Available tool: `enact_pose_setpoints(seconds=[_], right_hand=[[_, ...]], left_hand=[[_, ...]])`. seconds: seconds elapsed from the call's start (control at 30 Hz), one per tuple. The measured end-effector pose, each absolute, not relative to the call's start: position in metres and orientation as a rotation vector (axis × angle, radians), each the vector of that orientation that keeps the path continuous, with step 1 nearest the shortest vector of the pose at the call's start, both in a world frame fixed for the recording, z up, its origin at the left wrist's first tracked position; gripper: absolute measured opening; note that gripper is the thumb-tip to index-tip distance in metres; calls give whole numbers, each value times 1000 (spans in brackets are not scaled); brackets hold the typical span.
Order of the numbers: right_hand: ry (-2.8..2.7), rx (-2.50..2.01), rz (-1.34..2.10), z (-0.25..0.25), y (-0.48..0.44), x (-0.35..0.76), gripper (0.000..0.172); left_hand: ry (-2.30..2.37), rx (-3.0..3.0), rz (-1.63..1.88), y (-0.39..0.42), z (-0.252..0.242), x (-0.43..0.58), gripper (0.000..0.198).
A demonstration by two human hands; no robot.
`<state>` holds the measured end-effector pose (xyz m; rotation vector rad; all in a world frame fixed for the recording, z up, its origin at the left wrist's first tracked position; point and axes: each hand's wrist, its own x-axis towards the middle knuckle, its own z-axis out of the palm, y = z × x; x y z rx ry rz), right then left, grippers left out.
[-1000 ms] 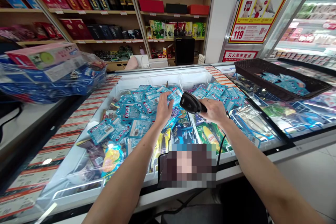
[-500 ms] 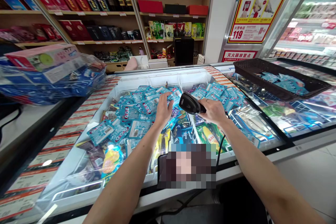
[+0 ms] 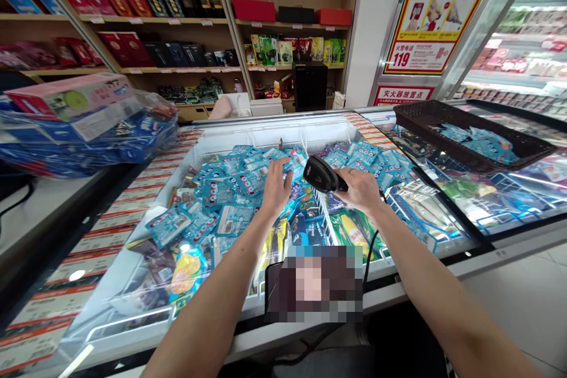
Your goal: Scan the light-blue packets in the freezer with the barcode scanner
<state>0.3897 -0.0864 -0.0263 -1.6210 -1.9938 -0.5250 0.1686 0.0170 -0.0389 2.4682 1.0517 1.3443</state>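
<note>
At the far left, a clear plastic-wrapped bundle of boxes (image 3: 88, 130) sits on the counter beside the chest freezer (image 3: 248, 124). Inside the freezer lies a loose heap of pale blue sachets (image 3: 234, 220), and the left hand (image 3: 275, 187) rests on top of it, fingers spread and palm down, pinching nothing. The sachets look light and soft, with a slick printed film that should let them slide over one another, so a flat press may scatter them; a sealed edge or corner seems the surest place to take hold. Each has a white barcode panel and bright lettering, though the small print is too small to read.

Just right of that hand, a black handheld barcode scanner (image 3: 322, 175) points forward and down over a wire divider (image 3: 328, 218). It looks stiff, light and hard-shelled, best held by its grip. The right hand (image 3: 361, 189) has its fingers wrapped closed around that grip, and a black cord (image 3: 370, 254) drops from it toward the freezer's front edge. Further right, a dark woven basket (image 3: 473, 133) holding more blue sachets sits on the freezer's glass.
</note>
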Motion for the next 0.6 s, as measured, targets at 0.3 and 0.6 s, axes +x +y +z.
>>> enact_pose_setpoints(seconds=[0.3,0.6], right_hand=[[-2032,-1647,-473,-26,-87,387,33],[-2060,-1651,-511,-16,-87,384,32]], left_hand=[[1483,2604,1319,2,-30,172,41],[1645,2577,1199,-4,-22,173,49]])
